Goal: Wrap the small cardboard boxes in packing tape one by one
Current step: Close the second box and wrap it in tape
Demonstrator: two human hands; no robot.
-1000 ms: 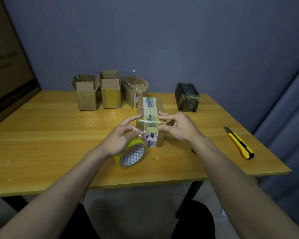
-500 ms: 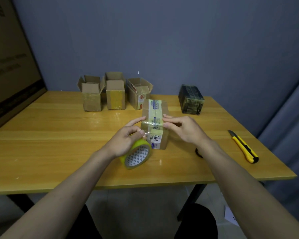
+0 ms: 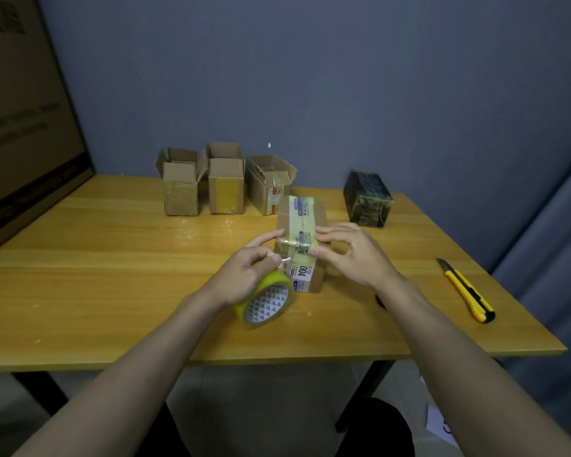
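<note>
Small dark object by right wrist mostly hidden, left hand [image 3: 244, 275] gripping yellow tape roll [image 3: 267, 301], right hand [image 3: 350, 255] fingers straight, pressing taped cardboard box [image 3: 302, 240]

Wooden table [image 3: 112, 285], three open cardboard boxes [image 3: 226, 184] at rear, taped box [image 3: 302, 239] centre, tape roll [image 3: 266, 300] beside it, dark wrapped box [image 3: 368, 199] rear right, yellow utility knife [image 3: 467, 291] right edge.

A makeshift packing station in a plain room — a wooden table [image 3: 112, 291] against a bare blue-grey wall [image 3: 310, 77], with open cardboard boxes [image 3: 226, 183], a tape roll [image 3: 267, 301] and a utility knife [image 3: 467, 291].
</note>
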